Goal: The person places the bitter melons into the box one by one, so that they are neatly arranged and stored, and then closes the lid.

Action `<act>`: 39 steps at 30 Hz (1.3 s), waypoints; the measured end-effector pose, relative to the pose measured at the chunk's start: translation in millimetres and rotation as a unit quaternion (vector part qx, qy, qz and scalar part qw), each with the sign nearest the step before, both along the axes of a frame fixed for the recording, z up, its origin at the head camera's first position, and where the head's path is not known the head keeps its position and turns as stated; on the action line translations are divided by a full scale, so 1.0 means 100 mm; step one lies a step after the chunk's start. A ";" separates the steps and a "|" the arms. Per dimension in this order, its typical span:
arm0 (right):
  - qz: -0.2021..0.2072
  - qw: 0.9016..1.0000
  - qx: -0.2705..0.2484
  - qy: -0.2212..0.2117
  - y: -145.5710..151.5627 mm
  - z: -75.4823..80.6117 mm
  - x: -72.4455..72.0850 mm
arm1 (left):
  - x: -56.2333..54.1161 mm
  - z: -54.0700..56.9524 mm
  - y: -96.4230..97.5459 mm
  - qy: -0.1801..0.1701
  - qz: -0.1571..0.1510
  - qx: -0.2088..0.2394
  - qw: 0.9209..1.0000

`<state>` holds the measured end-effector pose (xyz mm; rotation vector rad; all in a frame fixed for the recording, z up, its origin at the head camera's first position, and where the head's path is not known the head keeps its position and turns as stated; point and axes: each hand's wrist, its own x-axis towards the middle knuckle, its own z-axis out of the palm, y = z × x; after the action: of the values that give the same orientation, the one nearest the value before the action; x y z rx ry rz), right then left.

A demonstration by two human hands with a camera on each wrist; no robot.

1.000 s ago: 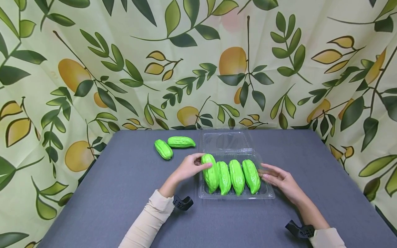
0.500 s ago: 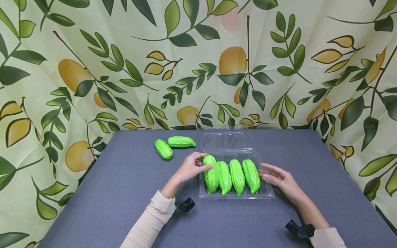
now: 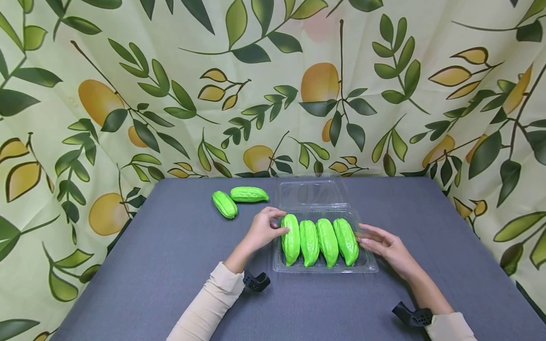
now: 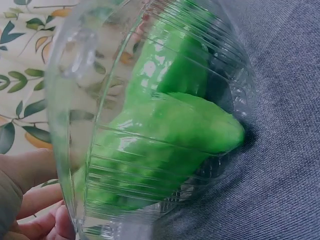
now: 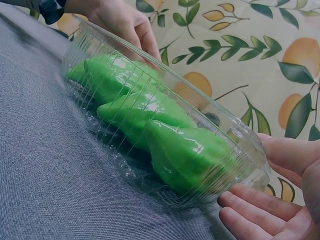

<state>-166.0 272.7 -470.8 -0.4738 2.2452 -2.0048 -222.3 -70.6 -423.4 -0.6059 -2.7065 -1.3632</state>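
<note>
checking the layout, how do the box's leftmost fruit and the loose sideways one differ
The leftmost fruit sits in the box; the loose fruit lies on the table. The left hand touches the leftmost fruit; no hand touches the loose fruit. The leftmost fruit points front to back, the loose fruit side to side. Both are bright green.

Clear box (image 5: 245, 142) on grey cloth (image 5: 50, 150) held green fruits (image 5: 185, 155) side by side; right hand (image 5: 295, 215) lay at near end, left hand (image 5: 120, 22) at far; leafy backdrop (image 5: 230, 70) behind.
</note>
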 end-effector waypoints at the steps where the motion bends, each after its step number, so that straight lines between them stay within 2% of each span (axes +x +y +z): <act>1: 0.000 1.000 0.001 0.000 0.00 0.00 0.00 | 0.00 0.00 0.00 0.003 0.000 -0.005 1.000; 8: -0.009 1.000 0.013 -0.003 -0.01 0.02 0.00 | -0.02 0.03 0.01 0.043 -0.039 -0.065 0.996; 16: 0.004 1.000 -0.007 0.002 -0.02 0.00 -0.01 | -0.05 0.04 0.03 0.016 -0.046 -0.116 0.992; 20: 0.002 1.000 -0.005 0.000 -0.02 0.00 -0.02 | -0.07 0.01 0.01 0.023 -0.056 -0.117 0.991; 23: 0.002 1.000 -0.009 -0.001 -0.03 0.01 -0.01 | -0.06 0.00 -0.02 0.038 -0.057 -0.097 0.993; 26: -0.001 1.000 -0.003 -0.003 -0.02 0.02 -0.01 | -0.06 -0.01 -0.04 0.049 -0.050 -0.053 0.996; 32: -0.005 1.000 0.010 -0.005 -0.02 0.03 0.00 | -0.05 -0.06 -0.09 0.014 -0.025 0.039 0.999; 34: -0.005 1.000 0.011 -0.006 -0.02 0.02 0.00 | -0.04 -0.06 -0.11 0.002 -0.018 0.059 0.998; 39: -0.007 1.000 0.008 -0.005 -0.01 0.00 0.00 | -0.04 -0.07 -0.17 -0.003 -0.002 0.091 0.996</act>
<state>-165.8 271.4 -471.1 -0.4471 2.2628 -1.9893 -226.2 -87.3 -430.1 -0.5932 -2.5476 -1.5919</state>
